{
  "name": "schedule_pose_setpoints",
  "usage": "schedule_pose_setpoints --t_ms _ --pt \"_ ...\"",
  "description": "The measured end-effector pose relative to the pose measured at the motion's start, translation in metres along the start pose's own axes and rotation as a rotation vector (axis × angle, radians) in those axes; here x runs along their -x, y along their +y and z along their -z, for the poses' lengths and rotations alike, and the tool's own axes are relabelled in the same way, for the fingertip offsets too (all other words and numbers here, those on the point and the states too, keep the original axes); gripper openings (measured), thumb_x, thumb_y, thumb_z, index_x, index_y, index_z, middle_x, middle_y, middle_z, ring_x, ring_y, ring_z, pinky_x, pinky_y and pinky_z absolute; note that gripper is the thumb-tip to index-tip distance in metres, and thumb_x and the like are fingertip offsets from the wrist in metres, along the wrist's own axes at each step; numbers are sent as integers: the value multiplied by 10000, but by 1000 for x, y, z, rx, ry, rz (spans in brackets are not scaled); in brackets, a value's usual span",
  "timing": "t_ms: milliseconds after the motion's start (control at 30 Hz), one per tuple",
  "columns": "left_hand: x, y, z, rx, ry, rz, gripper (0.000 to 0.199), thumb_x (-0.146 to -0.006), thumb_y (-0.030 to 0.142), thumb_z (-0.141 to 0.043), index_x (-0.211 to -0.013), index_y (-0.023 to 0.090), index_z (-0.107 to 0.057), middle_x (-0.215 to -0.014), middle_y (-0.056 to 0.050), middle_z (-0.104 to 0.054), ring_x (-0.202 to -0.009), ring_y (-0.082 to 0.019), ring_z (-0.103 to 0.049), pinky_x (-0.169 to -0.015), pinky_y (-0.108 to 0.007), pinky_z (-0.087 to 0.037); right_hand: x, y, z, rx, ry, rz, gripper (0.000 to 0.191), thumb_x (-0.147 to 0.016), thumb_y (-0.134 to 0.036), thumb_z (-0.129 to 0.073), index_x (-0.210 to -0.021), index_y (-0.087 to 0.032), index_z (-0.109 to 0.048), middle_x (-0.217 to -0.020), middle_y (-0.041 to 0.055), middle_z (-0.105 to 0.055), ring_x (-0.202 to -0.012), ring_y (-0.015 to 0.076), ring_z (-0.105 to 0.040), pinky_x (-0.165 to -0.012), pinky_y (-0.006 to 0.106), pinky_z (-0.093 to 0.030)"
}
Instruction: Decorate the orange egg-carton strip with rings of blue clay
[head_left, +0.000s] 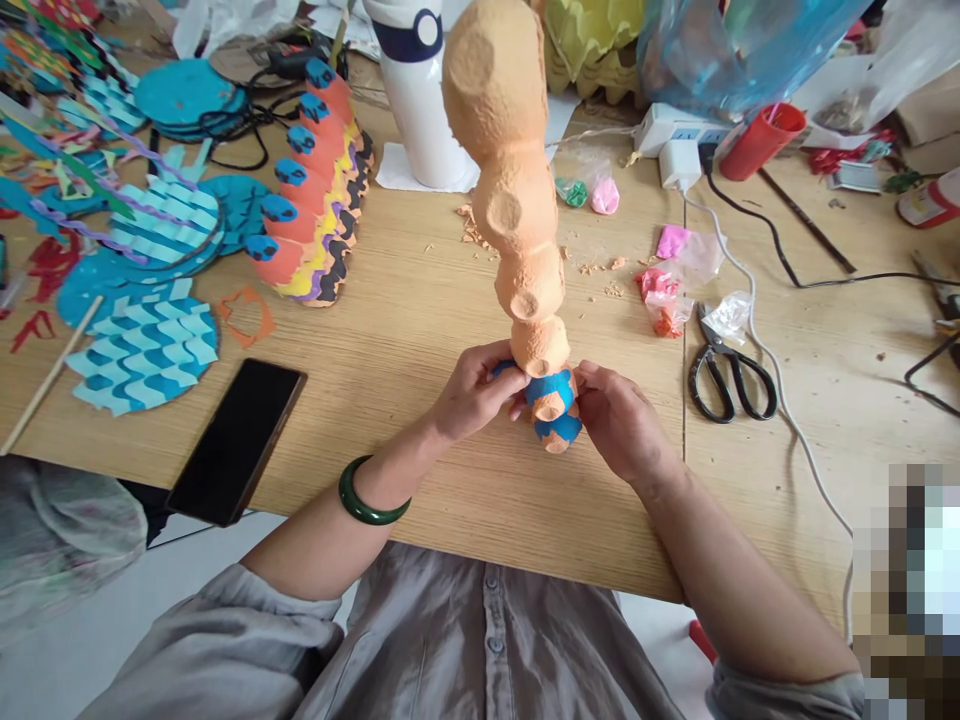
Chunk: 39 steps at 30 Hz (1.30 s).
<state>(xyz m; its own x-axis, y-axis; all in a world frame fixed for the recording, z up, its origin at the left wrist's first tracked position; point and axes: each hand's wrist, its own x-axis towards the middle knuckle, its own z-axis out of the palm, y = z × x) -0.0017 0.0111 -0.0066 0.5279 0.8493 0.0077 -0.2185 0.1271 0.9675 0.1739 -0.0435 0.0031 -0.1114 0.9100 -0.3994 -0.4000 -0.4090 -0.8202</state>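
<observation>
In front of me stands a long orange egg-carton strip (517, 210), a row of bumps running upward from my hands. Its two lowest bumps are covered in blue (551, 388) with orange tips left bare. My left hand (484, 385) grips the strip's lower left side, thumb against the blue part. From the right, my right hand (619, 415) pinches the edge beside the same blue bumps. The fingertips of both hands are partly hidden behind the strip. A dark green bangle (375, 492) circles my left wrist.
A decorated orange egg-carton piece (311, 200), white cup (420, 100) and black phone (236, 440) stand or lie leftward. Blue paper-scale discs (146, 345) fill the far left. Black-handled scissors (727, 370), clay packets (664, 300) and a white cable (772, 350) lie rightward.
</observation>
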Motion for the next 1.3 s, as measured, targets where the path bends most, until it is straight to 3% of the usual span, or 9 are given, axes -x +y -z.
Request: schedule_pose_setpoints --t_ms 200,400,500,667,800,1133,1300 --pt "-3 -5 2 24 2 -47 174 -836 229 -638 -682 171 -579 -540 41 -549 -424 -73 -498 -409 -204 -431 3 -1 6 94 -85 -17 356 -785 -541 -828 -740 -201 -735 -718 20 -705 -590 145 -610 -540 266 -527" --pt "-4 -6 3 70 26 7 165 -815 226 -641 -671 171 -583 -538 40 -547 -424 -73 -495 -392 -202 -415 2 -3 6 64 -145 -22 310 -788 -500 -838 -753 -201 -764 -769 49 -740 -706 185 -659 -690 317 -569" --pt "-3 -5 2 69 43 28 145 -799 230 -644 -678 170 -590 -551 36 -560 -430 -76 -500 -392 -206 -420 2 -3 5 56 -127 -8 312 -810 -505 -800 -751 -200 -773 -772 50 -750 -707 190 -663 -688 321 -574" --pt "-1 -4 3 2 -20 -20 162 -845 214 -631 -695 164 -594 -558 32 -578 -437 -72 -511 -423 -210 -441 0 0 7 84 -82 12 339 -776 -513 -839 -672 -200 -758 -659 15 -720 -584 145 -631 -562 263 -519" --pt "-1 -5 4 0 -22 -11 152 -852 218 -623 -713 162 -601 -571 30 -587 -433 -72 -513 -425 -212 -443 -2 1 9 95 -62 66 321 -783 -489 -838 -673 -194 -775 -647 13 -724 -579 127 -623 -570 245 -515" --pt "2 1 0 -159 -66 -75 150 -844 203 -654 -726 165 -570 -543 39 -536 -438 -70 -517 -415 -186 -408 -1 -3 8 97 -82 -43 279 -739 -424 -845 -638 -191 -730 -590 -13 -680 -508 117 -591 -505 243 -485" --pt "2 -5 1 -84 -111 -60 134 -883 239 -623 -782 155 -596 -599 22 -571 -449 -78 -529 -413 -196 -441 -3 -3 10 137 -19 -29 274 -731 -417 -804 -626 -172 -744 -586 11 -694 -513 115 -558 -527 250 -465"
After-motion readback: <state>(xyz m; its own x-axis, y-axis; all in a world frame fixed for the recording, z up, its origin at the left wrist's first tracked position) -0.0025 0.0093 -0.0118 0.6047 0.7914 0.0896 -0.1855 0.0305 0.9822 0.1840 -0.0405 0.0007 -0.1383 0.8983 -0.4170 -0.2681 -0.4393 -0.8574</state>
